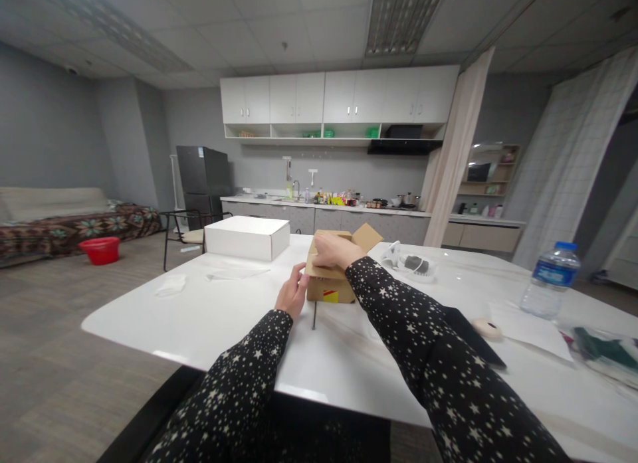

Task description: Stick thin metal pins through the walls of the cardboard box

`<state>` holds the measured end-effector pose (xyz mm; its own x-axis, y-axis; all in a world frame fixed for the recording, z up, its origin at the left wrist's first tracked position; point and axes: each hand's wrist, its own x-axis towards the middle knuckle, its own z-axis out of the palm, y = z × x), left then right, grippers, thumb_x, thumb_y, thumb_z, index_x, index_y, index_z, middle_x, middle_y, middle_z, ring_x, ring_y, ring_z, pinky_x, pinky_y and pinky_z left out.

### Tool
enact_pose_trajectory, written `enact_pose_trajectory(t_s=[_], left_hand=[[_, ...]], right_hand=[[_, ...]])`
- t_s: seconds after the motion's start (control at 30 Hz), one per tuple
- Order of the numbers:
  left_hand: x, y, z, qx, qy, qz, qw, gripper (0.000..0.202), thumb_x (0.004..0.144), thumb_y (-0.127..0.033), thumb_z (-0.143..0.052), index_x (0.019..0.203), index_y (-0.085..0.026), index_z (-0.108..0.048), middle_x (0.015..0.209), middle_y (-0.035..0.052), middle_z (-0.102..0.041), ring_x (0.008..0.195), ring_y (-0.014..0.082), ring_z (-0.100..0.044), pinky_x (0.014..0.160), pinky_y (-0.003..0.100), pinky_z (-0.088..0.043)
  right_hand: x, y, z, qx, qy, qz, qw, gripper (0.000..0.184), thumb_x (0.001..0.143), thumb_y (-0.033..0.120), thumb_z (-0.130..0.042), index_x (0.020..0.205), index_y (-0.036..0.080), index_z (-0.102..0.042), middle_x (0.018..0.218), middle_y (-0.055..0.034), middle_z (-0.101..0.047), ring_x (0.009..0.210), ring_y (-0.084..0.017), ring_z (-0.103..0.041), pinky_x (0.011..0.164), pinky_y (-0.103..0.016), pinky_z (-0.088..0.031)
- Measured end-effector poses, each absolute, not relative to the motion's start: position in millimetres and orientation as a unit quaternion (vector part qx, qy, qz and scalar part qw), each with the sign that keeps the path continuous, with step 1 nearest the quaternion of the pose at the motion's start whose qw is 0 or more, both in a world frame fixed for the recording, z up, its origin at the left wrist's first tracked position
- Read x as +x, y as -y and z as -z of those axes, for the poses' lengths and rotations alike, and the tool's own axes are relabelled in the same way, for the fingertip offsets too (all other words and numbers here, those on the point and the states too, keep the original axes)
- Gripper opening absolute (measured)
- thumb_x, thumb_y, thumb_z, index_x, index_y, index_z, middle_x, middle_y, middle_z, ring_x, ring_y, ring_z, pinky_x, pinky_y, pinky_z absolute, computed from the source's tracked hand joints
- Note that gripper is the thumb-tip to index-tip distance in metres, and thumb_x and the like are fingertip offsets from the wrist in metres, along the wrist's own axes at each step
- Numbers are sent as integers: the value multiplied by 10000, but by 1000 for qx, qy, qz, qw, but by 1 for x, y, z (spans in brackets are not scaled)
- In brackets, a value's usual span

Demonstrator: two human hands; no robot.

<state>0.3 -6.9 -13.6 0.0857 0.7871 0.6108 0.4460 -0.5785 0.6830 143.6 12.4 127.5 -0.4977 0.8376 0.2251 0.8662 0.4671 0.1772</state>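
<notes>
A small brown cardboard box [319,291] with a yellow and red label stands on the white table, one flap [367,237] raised at its right rear. My left hand [293,293] holds the box at its left side, fingers bent against the edge. Over the top of the box, my right hand [333,252] is closed with the fingers curled down; what they grip, if anything, is hidden. A thin dark rod [314,317] lies on the table just in front of the box, close to my left hand.
A white box [244,238] stands behind on the left, near crumpled white tissue [171,285]. To the right are a white device with a cord [411,264], a dark flat object [476,337], a water bottle [552,280] and a plastic bag [608,353]. The table edge [329,398] runs before me.
</notes>
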Motion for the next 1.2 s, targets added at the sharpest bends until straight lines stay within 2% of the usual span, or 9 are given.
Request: enact_pose_trajectory(t_s=[0.33,0.6,0.73,0.97,1.2], left_hand=[[-1,6,15,718,-428,-522,168,467,951,-502,-283,1279,-205,-430,726,-29,-550,647,144,-537,616,257,-387],[-2,5,16,718,-430,-522,166,454,949,-485,-289,1277,-209,-441,709,-31,-540,634,145,-528,609,256,-383],[-3,5,16,718,-433,-520,166,466,947,-487,-287,1284,-204,-441,716,-28,-550,624,139,-523,602,251,-385],[-2,6,15,716,-432,-521,171,471,948,-496,-279,1282,-202,-436,723,-27,-550,622,137,-517,601,250,-381],[-3,4,16,718,-434,-518,169,470,948,-498,-283,1287,-209,-434,725,-28,-553,636,142,-528,610,252,-383]], right_hand=[[146,-15,-127,-497,855,128,74,270,756,232,-578,974,103,-673,993,-184,-692,870,-241,-668,686,-274,-474],[154,-14,-134,-510,857,52,57,155,764,268,-600,816,145,-679,871,-109,-710,704,-183,-635,594,-255,-430],[155,-13,-133,-514,855,39,59,157,786,268,-576,786,144,-672,825,-98,-707,663,-171,-617,557,-250,-404],[152,-11,-131,-508,855,78,72,181,795,244,-565,893,129,-665,957,-129,-693,754,-183,-628,617,-253,-423],[156,-4,-135,-497,854,88,128,149,823,286,-566,861,153,-623,933,-120,-662,856,-211,-610,621,-254,-412]])
